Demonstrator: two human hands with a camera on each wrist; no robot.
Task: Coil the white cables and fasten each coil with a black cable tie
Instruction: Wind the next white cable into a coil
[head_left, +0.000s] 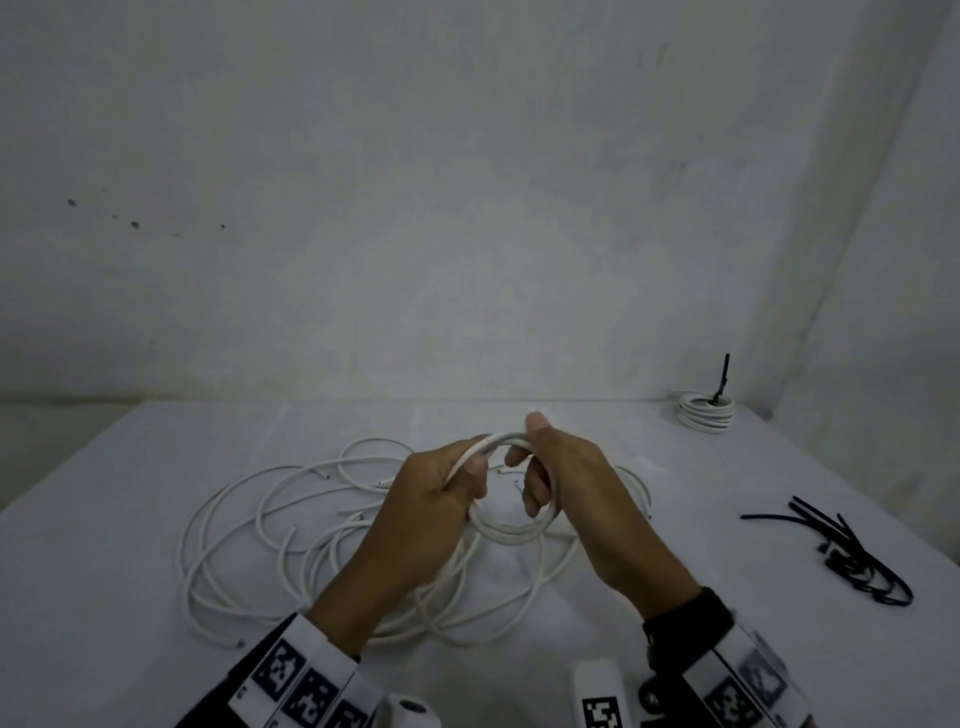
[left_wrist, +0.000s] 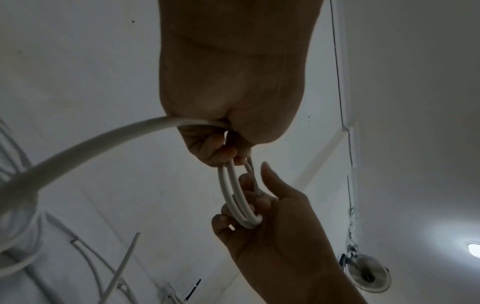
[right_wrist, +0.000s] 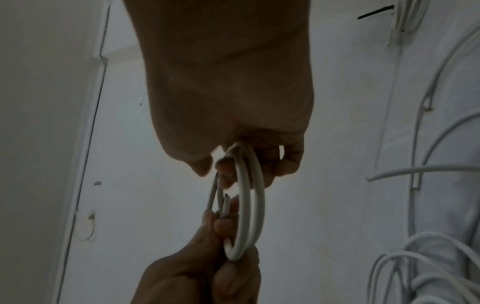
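Above the middle of the table I hold a small coil of white cable (head_left: 511, 527) between both hands. My left hand (head_left: 441, 499) grips the coil's left side, thumb over the turns. My right hand (head_left: 550, 467) curls its fingers through the coil from the right. The left wrist view shows the coil (left_wrist: 239, 207) running between the two hands, and the right wrist view shows the coil (right_wrist: 246, 205) with a cut cable end beside it. Loose white cables (head_left: 270, 535) lie tangled on the table under my hands. A pile of black cable ties (head_left: 852, 556) lies at the right.
A finished white coil (head_left: 705, 411) with a black tie sticking up stands at the table's back right corner. The table (head_left: 104, 571) is white and meets a grey wall behind. A fan (left_wrist: 369, 273) shows in the left wrist view.
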